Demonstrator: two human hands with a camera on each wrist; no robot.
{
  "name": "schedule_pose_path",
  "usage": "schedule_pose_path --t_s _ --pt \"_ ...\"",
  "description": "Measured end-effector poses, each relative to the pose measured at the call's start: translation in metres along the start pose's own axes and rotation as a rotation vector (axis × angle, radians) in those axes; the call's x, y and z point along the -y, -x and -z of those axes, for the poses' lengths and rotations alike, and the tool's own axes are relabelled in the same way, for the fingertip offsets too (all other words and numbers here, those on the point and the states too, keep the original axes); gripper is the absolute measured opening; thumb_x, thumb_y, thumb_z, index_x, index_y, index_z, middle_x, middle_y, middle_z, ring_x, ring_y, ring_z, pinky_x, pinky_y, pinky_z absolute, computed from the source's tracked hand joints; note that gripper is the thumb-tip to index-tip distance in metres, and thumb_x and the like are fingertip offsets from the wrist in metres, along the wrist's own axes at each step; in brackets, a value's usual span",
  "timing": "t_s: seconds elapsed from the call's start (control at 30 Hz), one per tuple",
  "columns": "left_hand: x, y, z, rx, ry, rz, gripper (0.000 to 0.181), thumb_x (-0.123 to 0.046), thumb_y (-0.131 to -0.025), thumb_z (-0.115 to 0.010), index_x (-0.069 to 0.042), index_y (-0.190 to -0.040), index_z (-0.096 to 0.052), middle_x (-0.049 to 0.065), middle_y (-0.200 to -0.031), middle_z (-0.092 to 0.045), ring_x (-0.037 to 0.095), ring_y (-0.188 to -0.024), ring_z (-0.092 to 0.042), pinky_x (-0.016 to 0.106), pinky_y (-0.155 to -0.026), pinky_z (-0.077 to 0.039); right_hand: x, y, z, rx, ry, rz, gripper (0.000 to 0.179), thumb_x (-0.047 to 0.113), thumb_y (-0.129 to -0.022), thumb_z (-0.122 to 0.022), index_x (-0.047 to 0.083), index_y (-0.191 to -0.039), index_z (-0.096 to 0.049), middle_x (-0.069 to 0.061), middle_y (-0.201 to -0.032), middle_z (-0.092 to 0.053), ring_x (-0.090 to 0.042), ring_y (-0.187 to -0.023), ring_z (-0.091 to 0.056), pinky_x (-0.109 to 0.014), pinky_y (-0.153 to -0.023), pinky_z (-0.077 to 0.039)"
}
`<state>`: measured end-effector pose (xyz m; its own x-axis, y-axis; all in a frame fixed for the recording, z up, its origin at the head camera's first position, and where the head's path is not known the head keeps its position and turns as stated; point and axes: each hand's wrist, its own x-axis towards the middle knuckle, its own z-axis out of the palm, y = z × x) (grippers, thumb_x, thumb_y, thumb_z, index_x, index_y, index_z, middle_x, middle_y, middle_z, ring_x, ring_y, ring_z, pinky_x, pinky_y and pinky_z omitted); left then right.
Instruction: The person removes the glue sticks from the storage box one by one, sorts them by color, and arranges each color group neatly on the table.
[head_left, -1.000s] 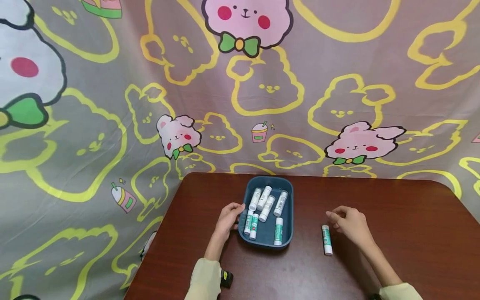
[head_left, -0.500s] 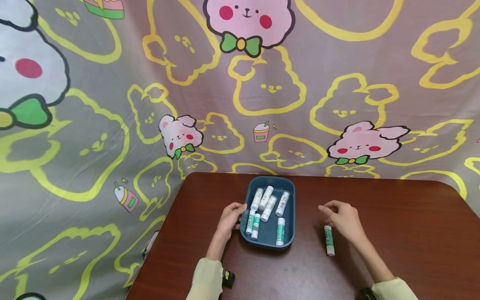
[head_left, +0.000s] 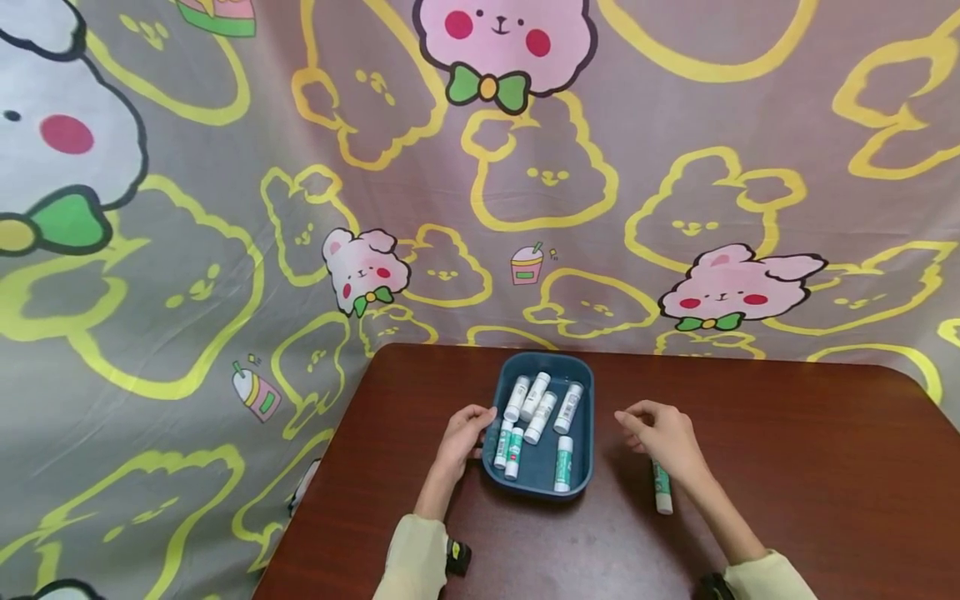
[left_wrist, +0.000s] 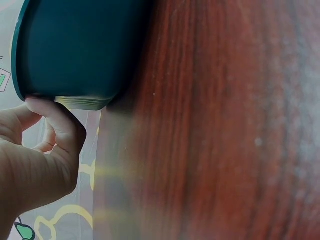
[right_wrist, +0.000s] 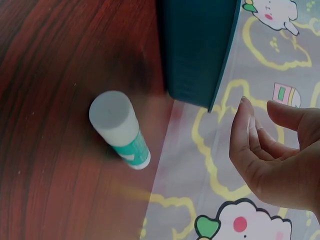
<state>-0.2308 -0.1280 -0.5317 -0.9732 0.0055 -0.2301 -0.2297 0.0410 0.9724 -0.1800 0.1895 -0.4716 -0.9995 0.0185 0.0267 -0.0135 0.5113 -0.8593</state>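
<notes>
A dark blue plastic bin [head_left: 538, 473] stands on the table with several white and green glue sticks [head_left: 564, 465] lying in it. My left hand [head_left: 459, 440] holds the bin's left side, thumb at the rim. In the left wrist view, curled fingers [left_wrist: 64, 127] meet the bin's edge. My right hand [head_left: 667, 437] hovers to the right of the bin, fingers loosely curled and holding nothing; the right wrist view shows a gap between thumb and fingertips. Below that hand one loose glue stick [right_wrist: 131, 145] lies on the table, its far end hidden by the hand in the head view.
The dark red-brown wooden table [head_left: 570, 550] reaches back to a hanging cloth [head_left: 555, 200] printed with cartoon animals. More of the cloth hangs along the left side. A dark strap device [head_left: 457, 557] sits at the left wrist.
My right hand has moved left toward the bin, passing over the loose glue stick, which stays on the table. My left hand stays on the bin. The head view has shifted slightly.
</notes>
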Motion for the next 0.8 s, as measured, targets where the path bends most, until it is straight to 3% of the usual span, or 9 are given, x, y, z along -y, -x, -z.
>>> schedule_pose_path --t_s 0.33,0.8 --pt "0.001 -0.003 0.0 -0.002 -0.004 0.009 0.028 -0.029 -0.1 -0.07 -0.001 -0.102 -0.066 0.002 -0.074 -0.052 0.012 -0.064 -0.048 0.022 -0.047 -0.044 0.006 -0.003 -0.012 0.006 0.004 0.019 0.023 0.017 -0.1 -0.07 -0.005 -0.107 -0.071 -0.014 -0.083 -0.072 -0.029 -0.072 -0.072 -0.028 -0.061 -0.058" --pt "0.001 -0.002 0.0 -0.003 -0.001 0.02 0.028 -0.028 -0.099 -0.071 0.0 -0.102 -0.066 0.0 -0.073 -0.052 0.011 -0.064 -0.048 0.021 -0.046 -0.043 0.013 -0.007 -0.029 0.014 -0.031 0.025 0.017 0.014 -0.099 -0.071 -0.003 -0.103 -0.072 -0.008 -0.079 -0.07 -0.028 -0.069 -0.071 -0.034 -0.062 -0.06"
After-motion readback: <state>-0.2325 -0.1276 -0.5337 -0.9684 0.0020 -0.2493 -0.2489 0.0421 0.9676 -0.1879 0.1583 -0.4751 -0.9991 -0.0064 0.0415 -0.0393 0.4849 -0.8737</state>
